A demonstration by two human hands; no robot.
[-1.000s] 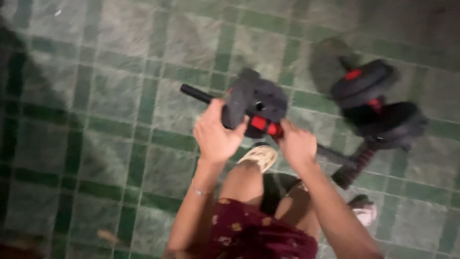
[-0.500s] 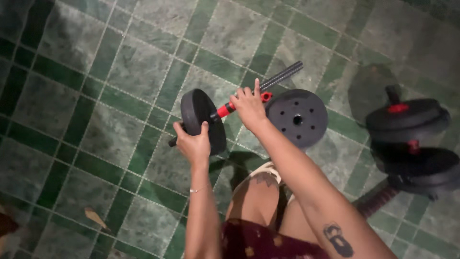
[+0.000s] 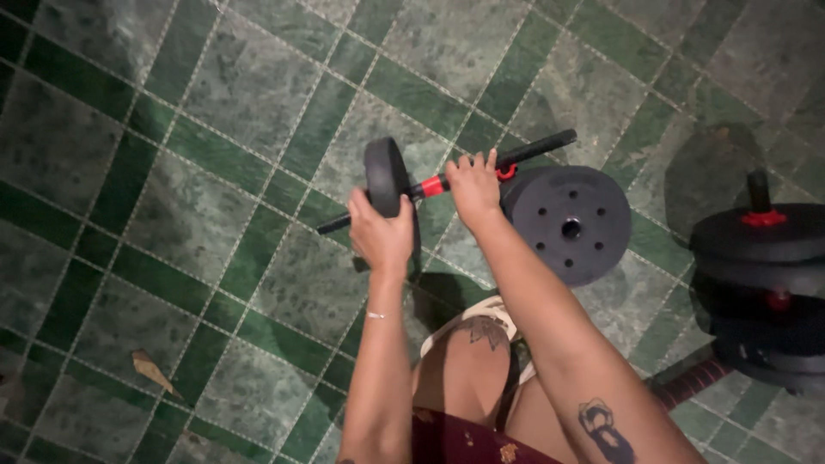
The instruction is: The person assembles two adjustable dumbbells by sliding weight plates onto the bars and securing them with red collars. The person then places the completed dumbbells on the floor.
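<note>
A person crouched over a green tiled floor (image 3: 172, 172) holds a dumbbell bar (image 3: 533, 148) slantwise above it, with one black plate (image 3: 384, 176) threaded on near the lower end. The left hand (image 3: 381, 234) cups the plate's lower edge from beneath, fingers wrapped around it. The right hand (image 3: 474, 185) is closed over the bar at its red-banded section, just beside the plate and a red collar (image 3: 507, 171). Both grips are tight on the assembly, which hangs clear of the floor.

The step in hand looks like seating the plate on the bar, or sliding it along. By that reading, the next move calls for the right hand to steady the bar while the left shifts the plate squarely along it.

A second loose plate (image 3: 569, 225) lies flat on the floor just right of the right wrist, under the bar's upper end. Further right, well apart, stands a loaded dumbbell (image 3: 760, 283) on end. A dry leaf (image 3: 153, 371) lies at lower left.
</note>
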